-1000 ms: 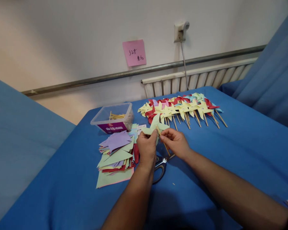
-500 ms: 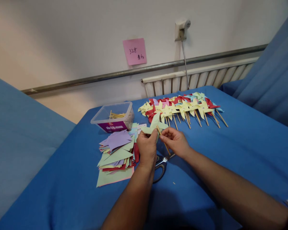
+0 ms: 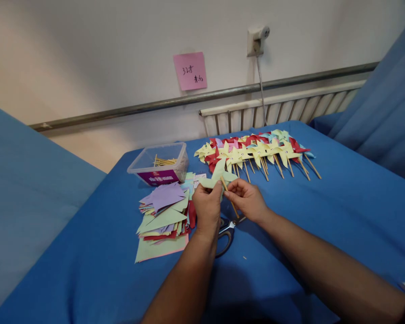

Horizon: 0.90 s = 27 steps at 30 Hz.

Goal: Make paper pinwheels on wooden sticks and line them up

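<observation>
1. The pinwheel (image 3: pixel 218 176), pale green paper on a thin wooden stick (image 3: pixel 230 199), is held above the middle of the blue cloth (image 3: pixel 324 211), between both hands.
2. The left hand (image 3: pixel 207 208) pinches the paper at its lower edge with closed fingertips; the right hand (image 3: pixel 247 199) grips the stick between thumb and fingers.
3. The stick runs slantwise, its top under the paper toward the far side, its lower end pointing down toward the near right, just over the scissors (image 3: pixel 227 234) lying on the cloth.
4. The cloth covers a flat surface that ends at a pale wall with a metal rail (image 3: pixel 155 107), a radiator (image 3: pixel 276 112), a socket (image 3: pixel 256 40) and a pink note (image 3: pixel 190 71).
5. Along the far edge lies a row of finished pinwheels (image 3: pixel 256 150); at the far left corner stands a clear box (image 3: pixel 159 164) of sticks.
6. A pile of cut paper (image 3: pixel 164 216) lies just left of the hands.
7. The near left and the right side of the cloth are bare.
</observation>
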Each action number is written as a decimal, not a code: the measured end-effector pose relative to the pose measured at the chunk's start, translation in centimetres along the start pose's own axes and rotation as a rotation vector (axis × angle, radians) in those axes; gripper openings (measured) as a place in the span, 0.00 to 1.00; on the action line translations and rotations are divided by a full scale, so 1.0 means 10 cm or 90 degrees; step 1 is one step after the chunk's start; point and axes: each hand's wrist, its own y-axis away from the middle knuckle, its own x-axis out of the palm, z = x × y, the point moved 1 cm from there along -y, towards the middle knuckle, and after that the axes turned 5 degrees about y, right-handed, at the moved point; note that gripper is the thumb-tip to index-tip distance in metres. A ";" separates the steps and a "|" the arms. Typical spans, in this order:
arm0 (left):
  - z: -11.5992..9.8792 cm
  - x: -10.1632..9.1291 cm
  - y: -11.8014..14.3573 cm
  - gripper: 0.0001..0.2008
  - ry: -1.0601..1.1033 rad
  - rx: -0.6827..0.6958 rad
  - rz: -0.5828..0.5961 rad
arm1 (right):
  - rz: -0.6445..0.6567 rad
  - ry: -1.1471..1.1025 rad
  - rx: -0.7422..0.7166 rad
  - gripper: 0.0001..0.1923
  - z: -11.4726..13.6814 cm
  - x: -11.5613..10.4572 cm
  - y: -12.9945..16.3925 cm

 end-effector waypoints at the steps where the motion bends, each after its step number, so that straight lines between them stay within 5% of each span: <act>1: 0.00 0.00 0.00 0.12 -0.002 0.001 0.002 | -0.001 0.005 -0.006 0.14 0.00 0.00 0.00; 27: 0.00 0.00 0.00 0.13 0.001 0.001 0.006 | -0.032 0.066 -0.035 0.12 -0.03 -0.01 0.00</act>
